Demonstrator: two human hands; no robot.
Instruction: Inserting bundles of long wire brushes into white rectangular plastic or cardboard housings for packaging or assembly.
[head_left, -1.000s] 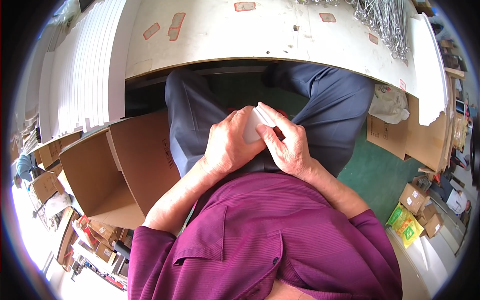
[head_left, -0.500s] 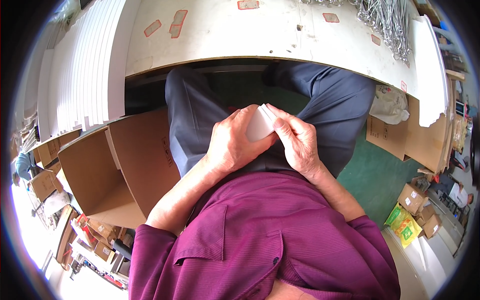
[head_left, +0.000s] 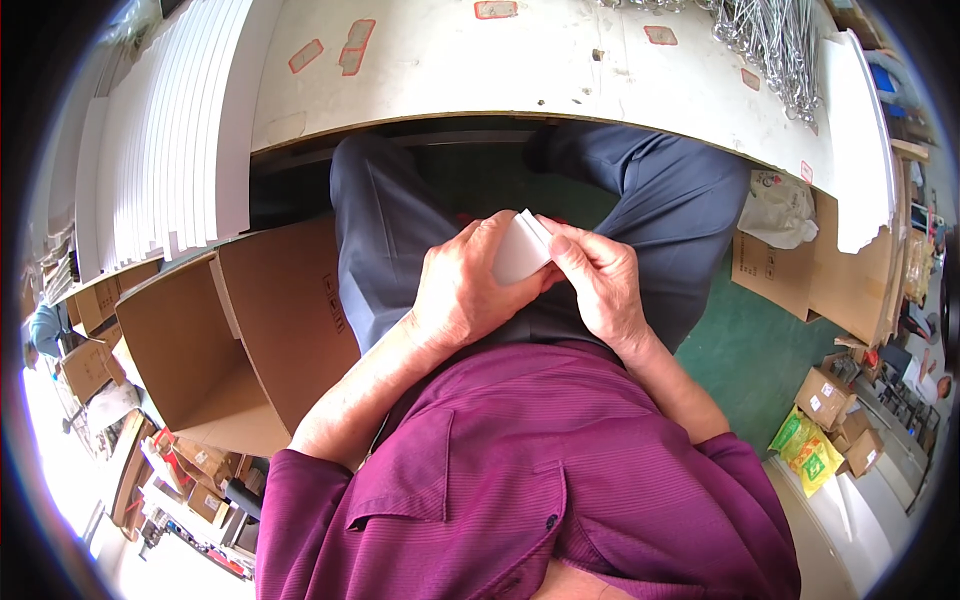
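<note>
A small stack of white cards (head_left: 519, 252) is held above my lap, tilted, with a layer standing slightly apart along its right edge. My left hand (head_left: 463, 280) is wrapped round the stack's left side and lower end. At the right edge, my right hand (head_left: 603, 282) pinches the cards between thumb and fingers. Its fingertips are partly hidden behind the thumb, so how many cards they grip cannot be told.
Ahead lies a white worktable (head_left: 450, 75) with a bundle of metal wire pieces (head_left: 770, 55) at its far right. White panels (head_left: 180, 130) stand at the left, above an open cardboard box (head_left: 190, 360). A white plastic bag (head_left: 778, 210) sits under the table's right side.
My right hand has shifted slightly right, and its thumb has moved a little along the cards' edge. My left hand stays nearly still around the stack.
</note>
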